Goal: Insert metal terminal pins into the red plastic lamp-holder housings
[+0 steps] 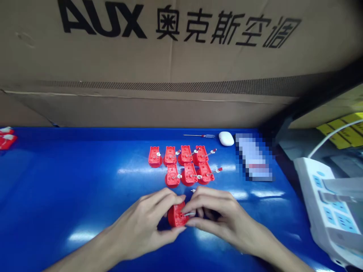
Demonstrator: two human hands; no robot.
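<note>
My left hand (154,215) grips a red plastic housing (176,218) by its sides, thumb at the near edge and fingers at the far edge. The housing's open face points up and shows a small hole. My right hand (218,211) pinches a thin grey wire piece (188,214) at the housing's right side, fingertips touching the red rim. Beyond my hands stand several similar red housings (172,175) in two rows, most with a wire and a small white connector (199,176) sticking out to the right. A small white piece (193,190) lies just above my right fingers.
A screwdriver (200,135), a rounded white case (226,138) and a blurred-out flat object (253,156) lie at the back right of the blue table (70,181). A white power strip (320,204) stands right. Red-and-white items (7,139) lie far left. A cardboard wall (127,109) rises behind.
</note>
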